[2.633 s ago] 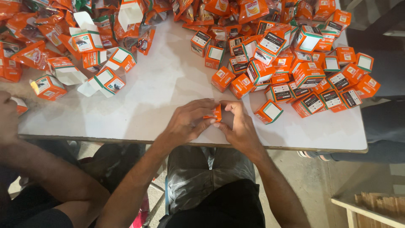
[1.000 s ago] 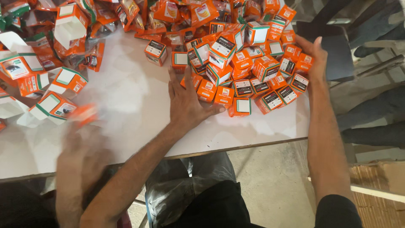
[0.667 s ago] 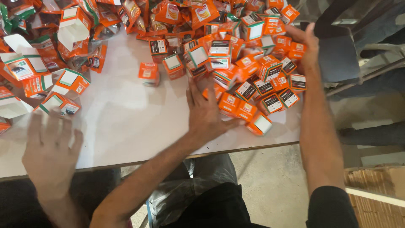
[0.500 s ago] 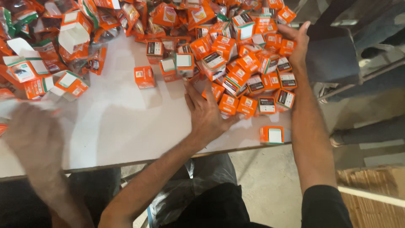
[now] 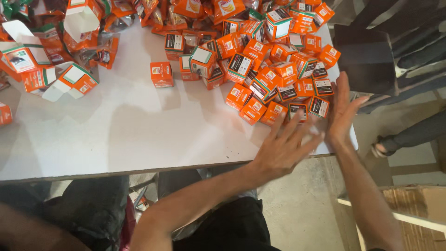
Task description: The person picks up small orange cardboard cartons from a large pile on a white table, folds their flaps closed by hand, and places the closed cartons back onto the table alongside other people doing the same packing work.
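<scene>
— Left hand (image 5: 284,148)?
— Open, fingers (image 5: 297,128) spread and blurred, flat over the table (image 5: 125,135) edge at about 4 o'clock, tips reaching the nearest boxes (image 5: 274,69)
— Right hand (image 5: 342,111)?
— Open too, set on edge at 3 o'clock, palm facing left, against the right side of the pile, beside a black-faced box (image 5: 319,106)
— Holding anything?
— Nothing clamped in either; both empty, close together but apart, the pile's near corner between them
— Where are the boxes?
— Heaped from 12 to 2 o'clock on the white top, small, orange, some with black or white faces; one lone box (image 5: 161,74) standing apart toward 11 o'clock
— Other things?
— Opened cartons (image 5: 69,79) with flaps up at 9 to 10 o'clock; more orange packets (image 5: 186,9) along the far edge at 12; a brown carton (image 5: 423,209) on the floor at 5 o'clock; someone's dark trouser leg (image 5: 409,135) past the table at 3 o'clock
</scene>
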